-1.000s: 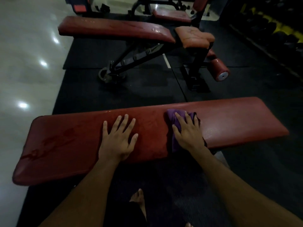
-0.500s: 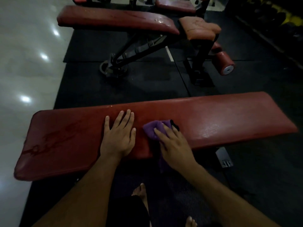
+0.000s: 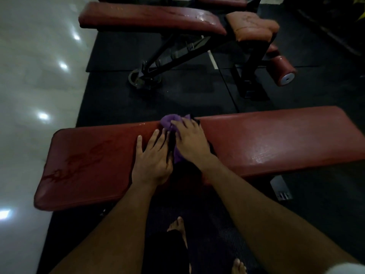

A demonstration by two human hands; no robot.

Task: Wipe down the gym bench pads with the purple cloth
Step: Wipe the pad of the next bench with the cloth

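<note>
The right hand lies flat on the purple cloth, its fingers straight and spread, pressing the bunched cloth onto the far edge of the near red bench pad, which serves as the worktop. The left hand rests just beside it on the same pad, palm down, fingers extended and holding nothing; its thumb side nearly touches the cloth. Dark wet streaks mark the pad's left part, and the right part shines damp. The pad sits on black rubber floor mats. Beyond stands a second red bench on a black frame, with a roller pad at its right. Pale glossy floor lies left. Bare feet show below the pad.
</note>
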